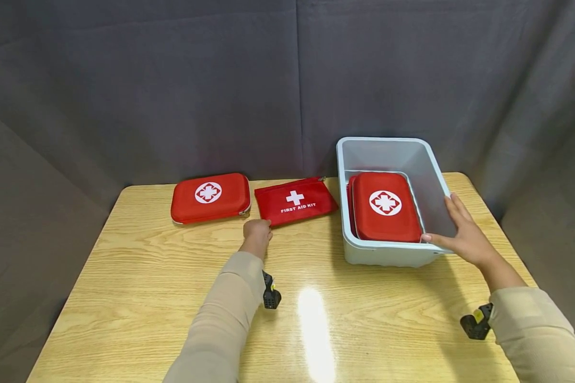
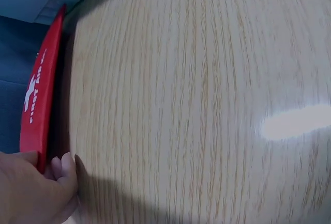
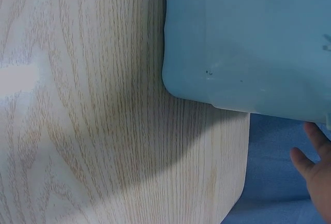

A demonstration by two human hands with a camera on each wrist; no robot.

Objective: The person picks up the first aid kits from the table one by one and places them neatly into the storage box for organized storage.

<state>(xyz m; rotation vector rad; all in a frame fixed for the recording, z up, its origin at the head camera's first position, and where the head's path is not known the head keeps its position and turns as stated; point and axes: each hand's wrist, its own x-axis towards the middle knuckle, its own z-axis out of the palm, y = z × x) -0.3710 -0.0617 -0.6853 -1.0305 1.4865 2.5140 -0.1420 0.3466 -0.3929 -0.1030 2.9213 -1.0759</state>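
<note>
A flat red pouch [image 1: 297, 201] with a white cross and the words FIRST AID KIT lies at the back of the table. My left hand [image 1: 257, 234] pinches its near left corner; in the left wrist view the thumb is on top of the pouch [image 2: 42, 87], which is tilted up from the wood. To the right stands a pale grey plastic bin [image 1: 388, 244]. Inside it lies a red hard first aid case [image 1: 388, 223], with another red item partly hidden beneath. My right hand [image 1: 470, 239] rests spread at the bin's near right corner, thumb and fingers touching the rim.
Another red zippered first aid case [image 1: 211, 198] lies at the back left of the wooden table [image 1: 148, 298]. Grey cloth [image 1: 196, 96] hangs behind the table and along its sides. A bright glare patch shows on the tabletop.
</note>
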